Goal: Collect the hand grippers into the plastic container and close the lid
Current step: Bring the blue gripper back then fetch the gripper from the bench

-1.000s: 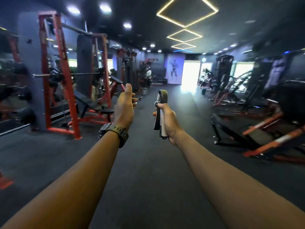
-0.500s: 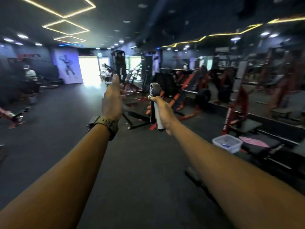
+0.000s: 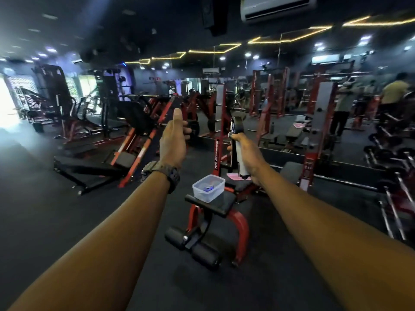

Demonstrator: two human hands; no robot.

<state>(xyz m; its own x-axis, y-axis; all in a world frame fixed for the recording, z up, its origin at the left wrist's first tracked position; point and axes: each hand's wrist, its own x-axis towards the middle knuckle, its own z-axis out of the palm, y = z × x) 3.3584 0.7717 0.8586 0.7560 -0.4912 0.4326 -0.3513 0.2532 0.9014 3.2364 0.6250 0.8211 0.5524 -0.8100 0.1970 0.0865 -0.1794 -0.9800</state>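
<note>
Below hands, plastic container [image 3: 208,188], hand gripper [image 3: 238,149] in right hand [image 3: 248,154]

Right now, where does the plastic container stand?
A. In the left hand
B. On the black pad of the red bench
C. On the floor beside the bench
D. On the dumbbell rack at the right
B: the container rests, lid off, on the bench pad, between the two arms; the left hand is empty and the right hand holds a hand gripper.
</note>
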